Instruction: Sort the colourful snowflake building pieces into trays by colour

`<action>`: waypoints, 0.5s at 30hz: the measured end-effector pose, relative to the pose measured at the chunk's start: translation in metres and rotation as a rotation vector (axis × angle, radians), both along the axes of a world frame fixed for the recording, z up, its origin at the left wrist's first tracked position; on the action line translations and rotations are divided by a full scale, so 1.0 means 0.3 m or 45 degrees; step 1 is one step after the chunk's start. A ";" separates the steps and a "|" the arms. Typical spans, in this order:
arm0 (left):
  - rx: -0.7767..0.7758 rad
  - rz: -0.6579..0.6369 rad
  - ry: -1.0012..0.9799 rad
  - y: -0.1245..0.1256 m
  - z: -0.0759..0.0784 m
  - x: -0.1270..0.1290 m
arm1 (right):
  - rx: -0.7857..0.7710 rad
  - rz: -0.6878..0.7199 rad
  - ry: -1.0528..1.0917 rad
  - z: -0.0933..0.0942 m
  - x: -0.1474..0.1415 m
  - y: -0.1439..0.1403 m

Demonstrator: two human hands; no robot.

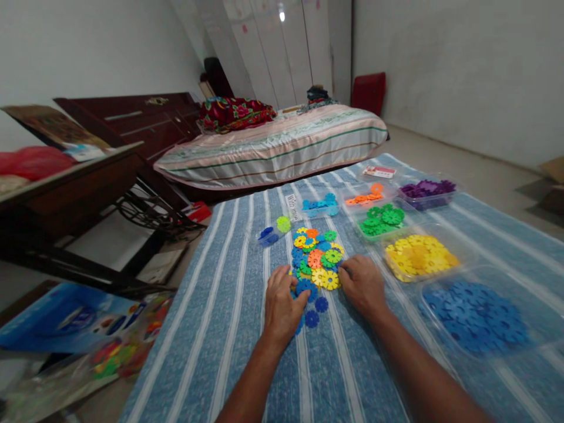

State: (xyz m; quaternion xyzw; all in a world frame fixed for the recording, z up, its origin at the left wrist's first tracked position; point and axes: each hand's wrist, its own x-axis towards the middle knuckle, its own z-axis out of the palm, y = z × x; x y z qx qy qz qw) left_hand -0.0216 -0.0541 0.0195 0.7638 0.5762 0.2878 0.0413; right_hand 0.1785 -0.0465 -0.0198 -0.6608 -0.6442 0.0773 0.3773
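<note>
Mixed-colour snowflake-disc pile [316,257]: centre of striped blue mat [229,329]. Left hand [282,305] at 7 o'clock, fingers curled on blue discs; right hand [362,286] at 4 o'clock, grip unclear. Yellow-disc tray [420,255] at 3 o'clock.

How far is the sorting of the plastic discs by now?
Done: trays already hold sorted blue discs, yellow discs, green discs and purple discs. In hand: the left hand and right hand rest on the mixed pile. Left: that pile remains mixed in colour.
</note>
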 end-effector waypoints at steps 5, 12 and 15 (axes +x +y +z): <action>-0.034 -0.029 -0.102 0.001 0.020 -0.006 | -0.002 -0.020 0.015 0.012 -0.006 0.007; -0.235 0.116 -0.244 -0.018 0.145 0.037 | -0.009 -0.070 0.015 0.032 -0.019 0.012; -0.420 0.084 -0.397 -0.028 0.195 0.110 | -0.003 -0.081 0.010 0.034 -0.021 0.012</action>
